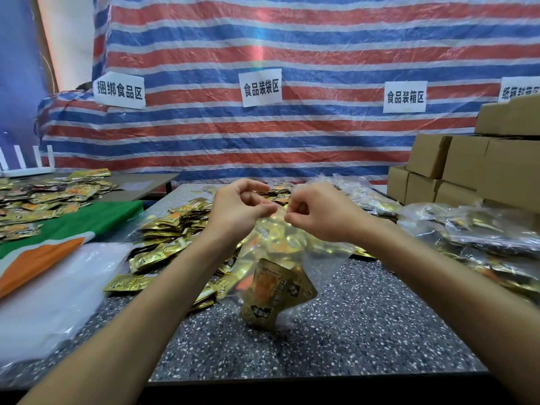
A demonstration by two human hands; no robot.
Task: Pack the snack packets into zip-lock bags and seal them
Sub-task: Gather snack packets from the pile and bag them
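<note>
A clear plastic zip-lock bag [295, 247] is held up above a dark grey speckled table [365, 331], gripped at its top edge by two bare hands. The edge is pinched between the thumb and curled fingers of the left hand [239, 210], and pinched likewise by the right hand [320, 217]. The hands are held close together but apart. Whether the zip strip is pressed closed cannot be told.

Several gold foil snack packets [277, 290] are seen through the bag, sunk to its lower end, which hangs just over the tabletop. A loose heap of matching gold packets [169, 232] is spread on the table behind and to the left of the bag. A stack of empty clear bags [49, 293] is laid at the left edge, near a green and orange cloth [64, 238]. Filled bags [473, 232] are piled at the right, in front of stacked brown cardboard boxes [467, 165]. A red, white and blue striped tarpaulin [263, 54] bearing white paper signs [260, 87] is hung behind.
</note>
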